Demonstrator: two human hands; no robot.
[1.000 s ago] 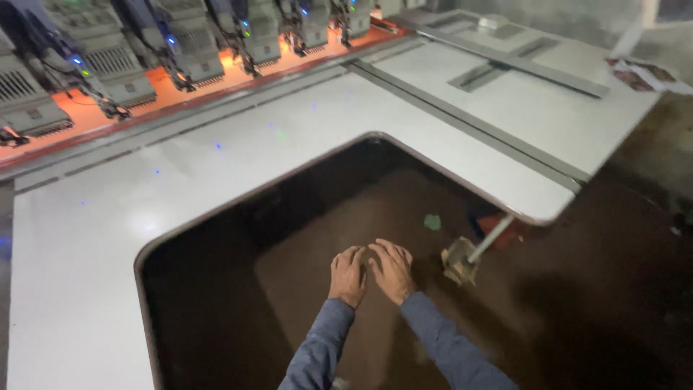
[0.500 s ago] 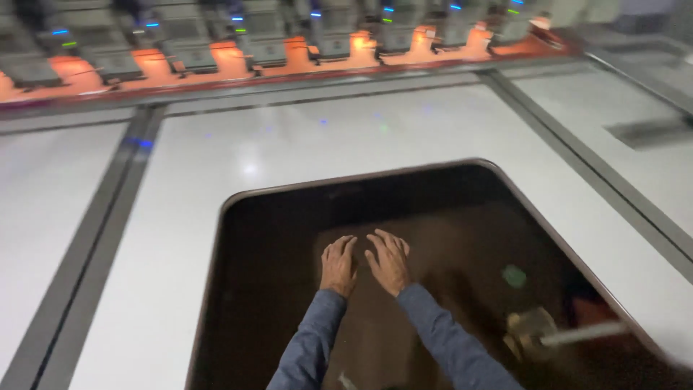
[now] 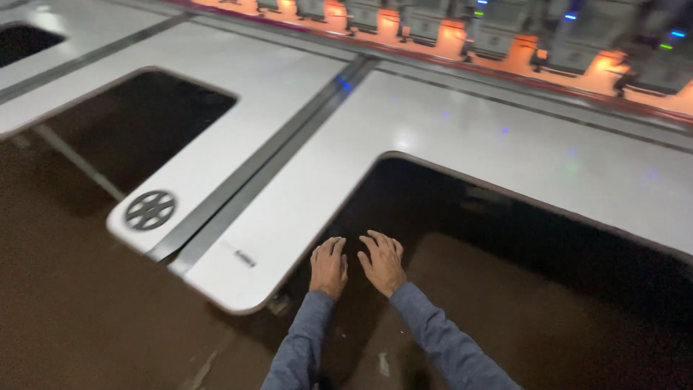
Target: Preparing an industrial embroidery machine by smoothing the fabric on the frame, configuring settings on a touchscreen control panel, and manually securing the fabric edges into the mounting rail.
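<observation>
Both hands, left hand (image 3: 328,266) and right hand (image 3: 382,261), hover with fingers spread and empty just beside the white counter (image 3: 462,137) edge (probably rigid, heavy, slick-topped), best gripped along its rim.

Both hands (image 3: 357,263) bare, arms in grey-blue long sleeves (image 3: 303,347)

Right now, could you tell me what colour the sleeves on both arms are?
Blue-grey sleeves, seen in the head view, behind the left hand and right hand.
</observation>
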